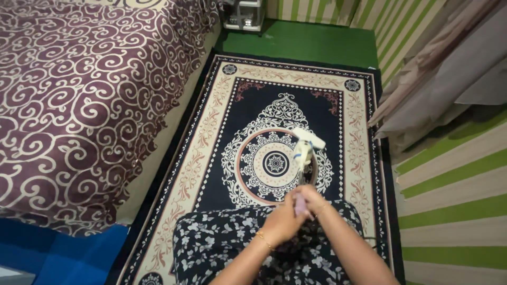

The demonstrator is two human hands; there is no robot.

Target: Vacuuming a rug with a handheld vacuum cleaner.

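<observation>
Head view: both hands clasped one pale, long-handled white mop (305,150).
Left hand (282,221): gripped handle.
Right hand (311,199): gripped handle.
Progress: mop head met dark patterned rug (274,105); cleaned extent unclear.

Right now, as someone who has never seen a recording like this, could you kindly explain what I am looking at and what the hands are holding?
There is no machine here. A person wears a camera on the head, so the single picture looks down over their own lap and arms.

The left hand and the right hand meet in the middle, both closed around the pinkish handle of a slim tool. Its white head with blue markings points away from the person; what kind of tool it is cannot be told. A gold bracelet sits on the left wrist.

Below the hands is a dark floral garment over the lap. On the green floor lies a dark blue rug with a round medallion. To the left is a bed with a maroon swirl-patterned cover; to the right hang curtains before a green-striped wall.
</observation>
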